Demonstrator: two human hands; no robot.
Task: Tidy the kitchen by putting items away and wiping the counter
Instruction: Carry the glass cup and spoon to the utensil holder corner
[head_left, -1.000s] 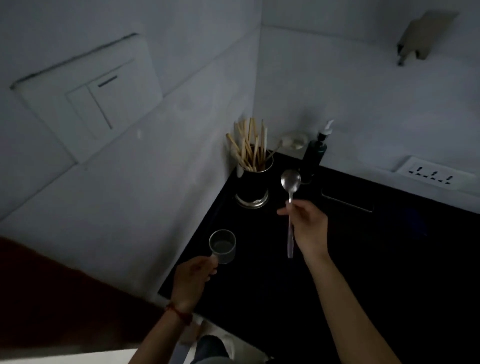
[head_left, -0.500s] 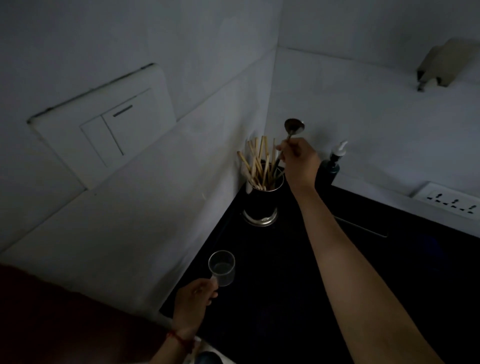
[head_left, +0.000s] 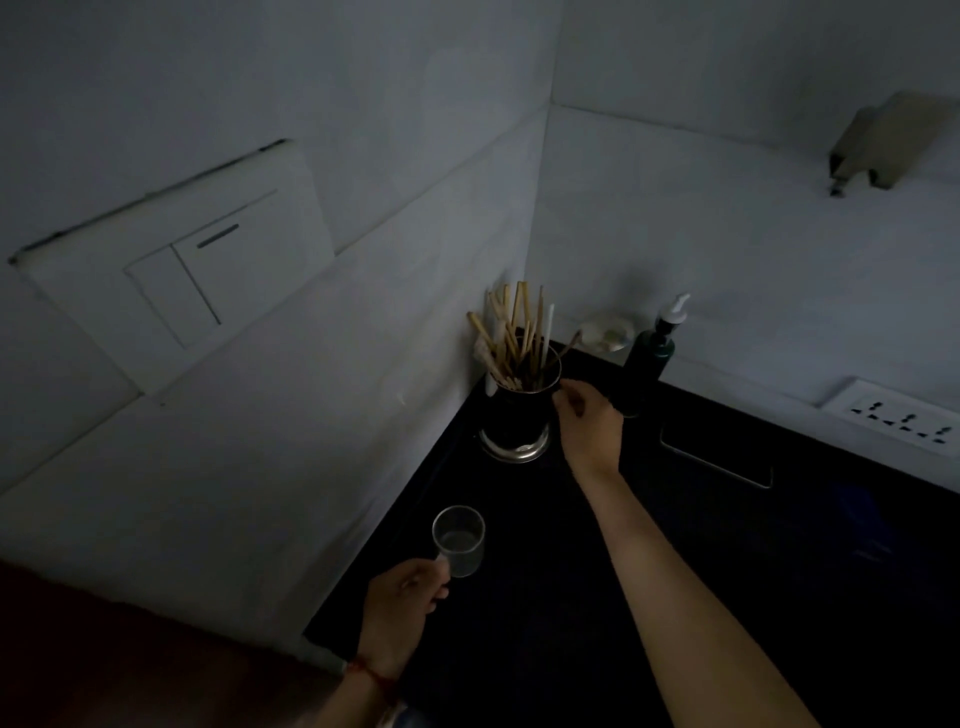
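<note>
Dim light here, everything grey and murky. Two pale walls (head_left: 363, 130) meet in a corner at twelve o'clock. A white switch panel (head_left: 197, 270) sits on the wall at ten o'clock. A black counter (head_left: 779, 571) fills four o'clock, with a white socket strip (head_left: 904, 418) along its back edge at three. A metal bracket (head_left: 888, 140) juts out at two o'clock.

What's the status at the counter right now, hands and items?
Left hand grips glass. Right hand empty, fingers curled beside utensil holder. Soap bottle just behind right hand; nothing blocking.
</note>
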